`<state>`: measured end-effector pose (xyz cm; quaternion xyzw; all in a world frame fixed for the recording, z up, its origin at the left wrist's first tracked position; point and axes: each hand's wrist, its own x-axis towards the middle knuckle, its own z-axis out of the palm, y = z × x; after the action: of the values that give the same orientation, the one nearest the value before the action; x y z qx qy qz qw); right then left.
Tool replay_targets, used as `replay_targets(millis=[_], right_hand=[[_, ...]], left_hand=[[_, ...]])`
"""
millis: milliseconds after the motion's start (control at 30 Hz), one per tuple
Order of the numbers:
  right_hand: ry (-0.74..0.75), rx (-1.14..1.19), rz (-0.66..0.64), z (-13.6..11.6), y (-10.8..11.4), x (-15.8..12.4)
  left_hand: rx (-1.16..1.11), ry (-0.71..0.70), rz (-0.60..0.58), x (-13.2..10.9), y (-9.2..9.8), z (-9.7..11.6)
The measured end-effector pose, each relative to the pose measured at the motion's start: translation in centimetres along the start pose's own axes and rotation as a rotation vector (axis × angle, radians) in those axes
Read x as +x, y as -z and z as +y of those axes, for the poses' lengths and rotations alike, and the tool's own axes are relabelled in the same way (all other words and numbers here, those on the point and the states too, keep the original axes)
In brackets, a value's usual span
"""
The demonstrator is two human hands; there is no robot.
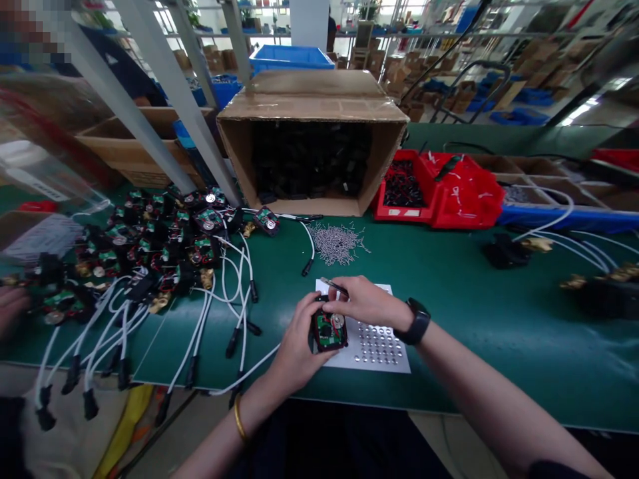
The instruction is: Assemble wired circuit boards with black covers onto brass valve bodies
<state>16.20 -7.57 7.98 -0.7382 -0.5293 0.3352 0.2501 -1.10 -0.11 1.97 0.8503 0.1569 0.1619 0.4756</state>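
Note:
My left hand [298, 346] is closed around a small black unit with a green circuit board [329, 330], from which a white cable [249, 372] trails toward the table's front edge. My right hand [367, 303], with a black watch on its wrist, pinches a thin dark tool [333, 286] just above the unit. Both hands hover over a white perforated plate [374, 346] lying on the green table [474, 319].
A pile of similar units with white cables [150, 253] covers the left. Small metal pins [337, 241] lie in a heap before an open cardboard box [312, 140] of black parts. Red bins [439, 189] stand right. Another person's hand [10, 306] shows at far left.

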Motion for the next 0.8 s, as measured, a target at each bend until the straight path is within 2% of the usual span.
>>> replay_targets(millis=[133, 267, 367, 467, 633, 733, 800], right_hand=[[0.073, -0.132, -0.101, 0.0, 0.8, 0.6], [0.125, -0.089, -0.142, 0.2, 1.2, 0.1], [0.043, 0.007, -0.085, 0.7, 0.6, -1.1], [-0.051, 0.145, -0.022, 1.2, -1.1, -2.3], [-0.136, 0.377, 0.052, 1.7, -4.0, -3.3], [-0.190, 0.464, 0.087, 1.6, -4.4, -3.3], [-0.198, 0.520, 0.037, 1.5, -4.2, -3.3]], left_hand=[[0.015, -0.010, -0.042, 0.4, 0.1, 0.4], [-0.006, -0.015, -0.028, 0.5, 0.0, 0.1], [-0.025, -0.010, -0.009, 0.3, -0.2, -0.3], [-0.032, 0.019, 0.002, 0.0, 0.0, -0.3], [-0.074, 0.157, -0.022, 0.4, 1.4, 0.7], [-0.134, 0.295, 0.040, 1.4, 1.8, 1.1], [-0.191, 0.355, 0.056, 1.8, 1.8, 1.1]])
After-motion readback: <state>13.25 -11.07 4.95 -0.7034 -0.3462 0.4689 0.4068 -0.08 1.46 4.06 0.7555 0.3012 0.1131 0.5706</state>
